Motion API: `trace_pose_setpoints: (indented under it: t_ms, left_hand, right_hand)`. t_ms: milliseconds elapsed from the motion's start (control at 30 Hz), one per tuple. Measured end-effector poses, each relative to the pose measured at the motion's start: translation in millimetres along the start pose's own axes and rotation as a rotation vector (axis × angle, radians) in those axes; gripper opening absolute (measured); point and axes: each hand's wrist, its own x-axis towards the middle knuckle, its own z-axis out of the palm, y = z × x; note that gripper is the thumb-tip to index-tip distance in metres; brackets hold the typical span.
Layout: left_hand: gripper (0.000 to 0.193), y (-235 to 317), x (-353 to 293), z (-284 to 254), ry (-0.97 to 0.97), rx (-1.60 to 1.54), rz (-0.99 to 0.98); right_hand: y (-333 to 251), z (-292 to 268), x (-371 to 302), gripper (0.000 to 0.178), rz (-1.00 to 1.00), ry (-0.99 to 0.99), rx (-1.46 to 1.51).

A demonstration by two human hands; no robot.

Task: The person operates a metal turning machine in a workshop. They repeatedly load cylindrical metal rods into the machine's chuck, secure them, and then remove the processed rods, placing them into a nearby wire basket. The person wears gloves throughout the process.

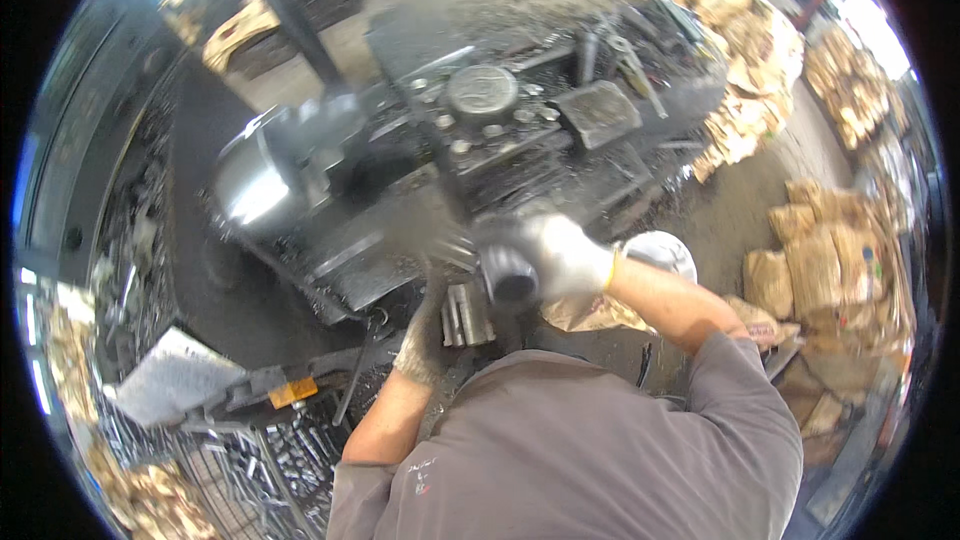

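My right hand (pixel 562 256), in a white glove, is in front of me at the machine. It is closed at a dark cylinder-shaped piece (pixel 511 277) whose round end faces up toward me; motion blurs both. My left hand (pixel 428 332) wears a dirty grey glove and reaches forward just left of that piece. Its fingers are smeared and merge with the dark metal, so their grip does not show. Between the hands, nearer to me, sits a grooved metal block (pixel 467 316).
Ahead stands a machine with a round bolted cap (pixel 482 90), a shallow metal tray (pixel 597 113) and a shiny rounded housing (pixel 255 180). Tongs-like tools (pixel 635 70) lie farther back. A white bucket (pixel 660 253) and brown sacks (pixel 835 260) are right; a basket of metal parts (pixel 285 465) is lower left.
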Motion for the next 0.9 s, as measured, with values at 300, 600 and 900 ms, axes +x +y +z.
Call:
trace_pose_setpoints:
  t_ms: [300,600,900]
  left_hand:
    - [0.057,67,27,-80,0.241,0.042,0.430]
    - [0.066,86,56,-37,0.150,-0.072,0.831]
    - [0.057,120,21,-73,0.232,0.506,1.056]
  right_hand:
    - [88,154,49,0.029,0.217,0.011,-0.481]
    - [-11,80,143,0.076,0.379,-0.181,0.390]
    - [-17,-98,262,0.059,-0.242,-0.003,-0.408]
